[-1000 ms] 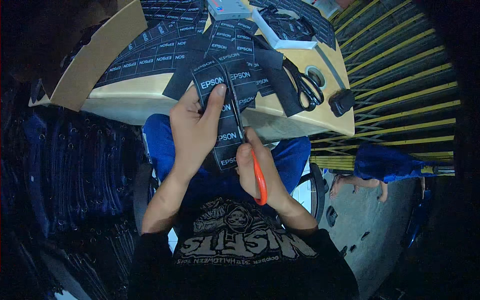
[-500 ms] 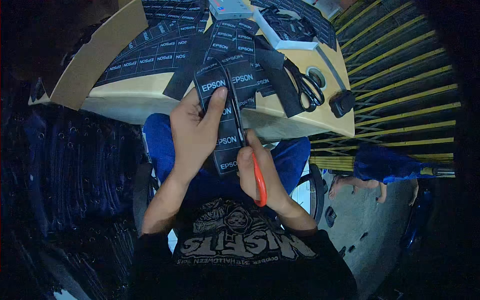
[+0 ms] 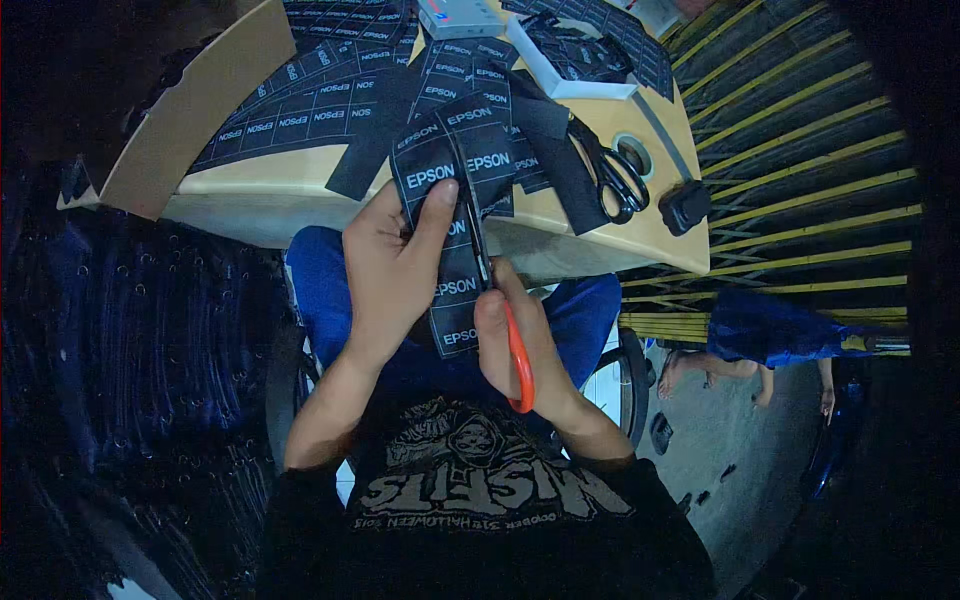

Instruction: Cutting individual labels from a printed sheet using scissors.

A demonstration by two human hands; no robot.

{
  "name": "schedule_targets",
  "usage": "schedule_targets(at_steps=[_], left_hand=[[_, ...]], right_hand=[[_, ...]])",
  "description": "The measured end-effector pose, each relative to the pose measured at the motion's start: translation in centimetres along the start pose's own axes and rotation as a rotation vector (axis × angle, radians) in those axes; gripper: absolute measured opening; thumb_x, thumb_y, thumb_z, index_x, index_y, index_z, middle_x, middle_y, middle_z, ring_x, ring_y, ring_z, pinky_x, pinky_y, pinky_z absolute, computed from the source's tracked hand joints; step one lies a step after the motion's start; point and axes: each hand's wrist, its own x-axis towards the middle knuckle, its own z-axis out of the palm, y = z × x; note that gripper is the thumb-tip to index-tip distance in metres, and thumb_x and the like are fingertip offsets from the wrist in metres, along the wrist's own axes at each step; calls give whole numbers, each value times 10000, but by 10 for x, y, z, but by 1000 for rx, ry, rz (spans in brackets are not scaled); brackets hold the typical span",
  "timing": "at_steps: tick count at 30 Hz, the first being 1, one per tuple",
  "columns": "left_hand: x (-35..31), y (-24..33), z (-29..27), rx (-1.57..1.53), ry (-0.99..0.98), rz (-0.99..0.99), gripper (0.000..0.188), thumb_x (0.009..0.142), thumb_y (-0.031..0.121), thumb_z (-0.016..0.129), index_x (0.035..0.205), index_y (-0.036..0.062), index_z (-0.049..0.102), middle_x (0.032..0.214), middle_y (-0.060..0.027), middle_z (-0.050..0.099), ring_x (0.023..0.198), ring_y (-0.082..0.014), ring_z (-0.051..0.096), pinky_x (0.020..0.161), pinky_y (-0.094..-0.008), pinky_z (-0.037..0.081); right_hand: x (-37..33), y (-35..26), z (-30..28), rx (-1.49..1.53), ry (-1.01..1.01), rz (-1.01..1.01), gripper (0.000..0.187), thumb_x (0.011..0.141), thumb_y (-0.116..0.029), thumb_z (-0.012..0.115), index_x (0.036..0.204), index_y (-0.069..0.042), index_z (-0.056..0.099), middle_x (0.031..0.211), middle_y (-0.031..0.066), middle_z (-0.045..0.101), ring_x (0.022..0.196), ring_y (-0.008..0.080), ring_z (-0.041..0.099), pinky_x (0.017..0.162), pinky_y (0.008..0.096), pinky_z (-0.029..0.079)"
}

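Observation:
My left hand [image 3: 388,270] pinches a black sheet of printed labels [image 3: 432,160], its thumb flat on top and its fingers underneath. Large scissors with a red handle [image 3: 519,365] are gripped in my right hand [image 3: 512,320]. Their long dark blades [image 3: 475,225] point away from me and lie along the sheet, between a strip on the left and a wider piece on the right. The strip hangs down beside the right hand, above my lap. Part of the blades is hidden by the sheet.
More black label sheets [image 3: 300,115] cover the table [image 3: 650,235]. Black scissors [image 3: 610,175], a tape roll [image 3: 632,155] and a small black object [image 3: 684,207] lie at right. Behind are a white tray [image 3: 590,90] of black pieces and a box [image 3: 460,18]. Cardboard [image 3: 190,120] stands at left.
The sheet has shifted slightly, its lower end a little down and to the right, with my left hand moving slightly along. The right hand has stayed almost in place.

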Motion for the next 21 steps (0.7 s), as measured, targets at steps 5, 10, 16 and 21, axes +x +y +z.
schedule_targets(at_steps=[5, 10, 16, 21], left_hand=[[-1, 4, 1, -8, -3, 6, 204, 916, 120, 554, 1028, -41, 609, 865, -1, 632, 754, -23, 517, 656, -181, 424], [-2, 4, 3, -1, 4, -29, 210, 915, 129, 558, 1021, -45, 610, 856, -1, 631, 743, -21, 515, 642, -178, 421], [-3, 6, 1, 2, 5, -39, 213, 914, 130, 559, 1017, -48, 611, 846, -2, 633, 737, -17, 512, 630, -176, 419], [-3, 5, 1, -9, -7, -30, 211, 917, 129, 554, 1027, -41, 612, 848, 1, 634, 738, -17, 510, 633, -177, 420]], right_hand=[[-1, 1, -1, 0, -16, 18, 325, 926, -236, 462, 1037, 61, 388, 573, 178, 542, 553, 371, 601, 504, 394, 436], [0, 2, 1, 1, -1, 24, 360, 925, -256, 463, 1069, 65, 385, 576, 192, 538, 558, 394, 592, 517, 406, 439], [1, 3, 3, 11, 63, -94, 384, 921, -277, 472, 1073, 66, 386, 579, 205, 531, 555, 405, 586, 506, 410, 434], [1, 2, 1, -17, 5, -3, 385, 919, -267, 478, 1051, 83, 383, 576, 206, 530, 558, 400, 590, 508, 413, 435]])
